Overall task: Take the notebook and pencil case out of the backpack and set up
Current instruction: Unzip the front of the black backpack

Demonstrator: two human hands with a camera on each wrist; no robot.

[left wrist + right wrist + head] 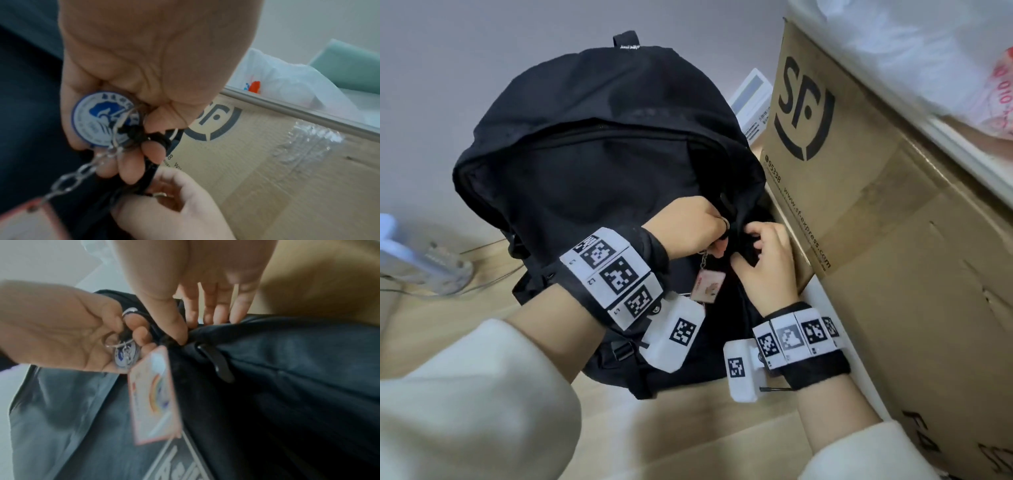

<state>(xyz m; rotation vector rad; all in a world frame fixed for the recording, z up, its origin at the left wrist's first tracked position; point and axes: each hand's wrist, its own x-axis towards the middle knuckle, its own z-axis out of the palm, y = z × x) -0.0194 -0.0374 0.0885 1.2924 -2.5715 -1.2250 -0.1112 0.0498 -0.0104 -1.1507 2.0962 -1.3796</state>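
A black backpack (602,137) stands upright on the floor against the wall. My left hand (717,245) grips the black zip cord (144,136) at the bag's right side, with a round blue badge (98,120) lying in its palm. A chain with a pink rectangular tag (708,286) hangs below it. My right hand (751,240) pinches a fold of the backpack fabric (287,369) just beside the cord, thumb (176,331) against the fingers. No notebook or pencil case shows in any view.
A cardboard box with an SF logo (842,154) stands tight against the bag's right side, and a larger carton (928,325) sits nearer me. A white box (751,99) lies behind the bag. A white device with cables (424,260) sits on the wooden floor at left.
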